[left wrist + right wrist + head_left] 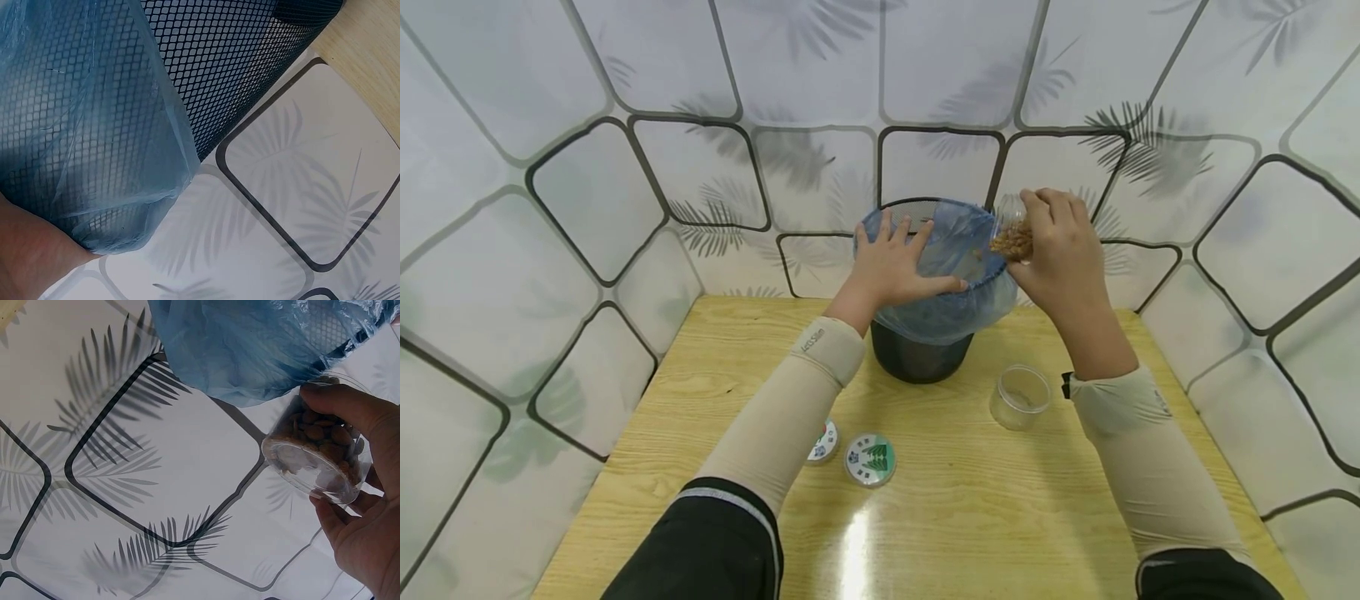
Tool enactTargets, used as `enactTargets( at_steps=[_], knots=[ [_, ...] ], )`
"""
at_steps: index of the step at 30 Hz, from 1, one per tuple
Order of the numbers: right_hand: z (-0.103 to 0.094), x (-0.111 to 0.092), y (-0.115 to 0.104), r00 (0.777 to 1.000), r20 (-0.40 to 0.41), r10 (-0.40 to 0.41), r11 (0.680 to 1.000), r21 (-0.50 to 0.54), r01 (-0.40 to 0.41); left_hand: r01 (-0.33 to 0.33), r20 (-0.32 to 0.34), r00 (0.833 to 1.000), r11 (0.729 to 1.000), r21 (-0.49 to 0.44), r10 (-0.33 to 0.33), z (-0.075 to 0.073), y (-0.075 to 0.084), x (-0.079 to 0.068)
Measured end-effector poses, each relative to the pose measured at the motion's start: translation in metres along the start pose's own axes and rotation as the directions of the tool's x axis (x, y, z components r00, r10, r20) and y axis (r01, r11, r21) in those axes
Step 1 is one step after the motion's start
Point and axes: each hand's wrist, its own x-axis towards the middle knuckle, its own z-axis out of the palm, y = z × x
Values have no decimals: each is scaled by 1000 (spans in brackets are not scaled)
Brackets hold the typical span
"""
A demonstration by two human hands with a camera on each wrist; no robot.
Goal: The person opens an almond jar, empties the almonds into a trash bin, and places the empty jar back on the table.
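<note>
A black mesh waste bin [922,358] stands at the back of the table, lined with a blue plastic bag [925,321] folded over its rim. My left hand [891,267] rests at the bin's near-left rim, fingers spread, touching the bag. In the left wrist view, part of that hand [31,250] lies against the bag [125,150]. My right hand [1063,246] grips a clear plastic jar [1011,212] tilted on its side, mouth toward the bin's right rim. Brown nut-like pieces [315,434] fill part of the jar; a few small brown bits show inside the bag.
An uncovered clear jar [1021,397] stands on the wooden table [955,508], right of the bin. Two round labelled lids lie nearer me: one with a green design [870,460], the other [824,442] partly hidden by my left sleeve. Patterned walls [820,67] enclose the table.
</note>
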Motion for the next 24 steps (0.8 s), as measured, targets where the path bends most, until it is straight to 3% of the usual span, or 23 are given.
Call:
enactTargets(
  at_steps=[24],
  knots=[
    [0, 0, -2, 1000, 3, -25, 1000, -4, 25, -2, 4, 1000, 1000, -6, 2, -1, 0, 1]
  ],
)
